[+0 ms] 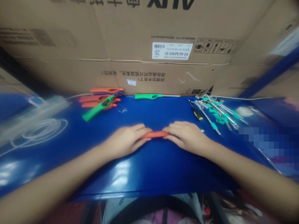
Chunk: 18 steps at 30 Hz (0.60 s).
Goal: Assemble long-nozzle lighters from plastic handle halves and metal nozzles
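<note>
Orange handle (156, 134) runs left to right between your left grip (126, 140) and right grip (187, 136), each clamped on one end, neither nearer, over the blue desk (161, 169).

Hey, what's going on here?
Someone's left hand and right hand hold an orange piece by its two ends over a blue table. Orange and green handles are piled beyond the left hand. A single green handle with a metal rod lies near the carton; a screwdriver and rods with teal parts lie farther right.
</note>
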{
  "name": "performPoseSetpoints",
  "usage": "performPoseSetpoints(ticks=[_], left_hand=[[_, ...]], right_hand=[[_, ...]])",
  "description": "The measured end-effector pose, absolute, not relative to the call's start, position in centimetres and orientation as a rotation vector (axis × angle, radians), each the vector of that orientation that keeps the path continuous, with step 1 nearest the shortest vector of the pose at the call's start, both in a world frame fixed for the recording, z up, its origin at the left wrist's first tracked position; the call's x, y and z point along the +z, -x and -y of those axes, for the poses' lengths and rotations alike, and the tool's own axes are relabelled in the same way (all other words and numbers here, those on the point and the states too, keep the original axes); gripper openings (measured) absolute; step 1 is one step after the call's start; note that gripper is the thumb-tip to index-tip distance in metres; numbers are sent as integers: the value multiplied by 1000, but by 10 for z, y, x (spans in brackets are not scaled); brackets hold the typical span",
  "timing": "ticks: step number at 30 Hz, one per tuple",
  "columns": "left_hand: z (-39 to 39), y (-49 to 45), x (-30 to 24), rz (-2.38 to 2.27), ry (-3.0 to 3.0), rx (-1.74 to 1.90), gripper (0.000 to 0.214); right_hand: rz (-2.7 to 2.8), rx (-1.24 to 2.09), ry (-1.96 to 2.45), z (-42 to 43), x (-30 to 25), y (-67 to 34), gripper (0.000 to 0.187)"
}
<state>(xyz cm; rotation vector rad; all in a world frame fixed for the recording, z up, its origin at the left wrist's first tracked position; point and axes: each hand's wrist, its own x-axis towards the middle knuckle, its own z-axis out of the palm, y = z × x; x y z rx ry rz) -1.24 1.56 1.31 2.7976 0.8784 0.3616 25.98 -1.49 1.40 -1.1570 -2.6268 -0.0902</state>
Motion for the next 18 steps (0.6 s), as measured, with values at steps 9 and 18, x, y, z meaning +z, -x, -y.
performPoseSetpoints(ticks=[9,18], left_hand=[[-32,22,19,-991,-2696,410,32],[-33,24,19,-984,-2677,446,34]], right_hand=[[2557,-241,1457,-6,22,-288,28],[2626,-252,1223,-10,24,-291,20]])
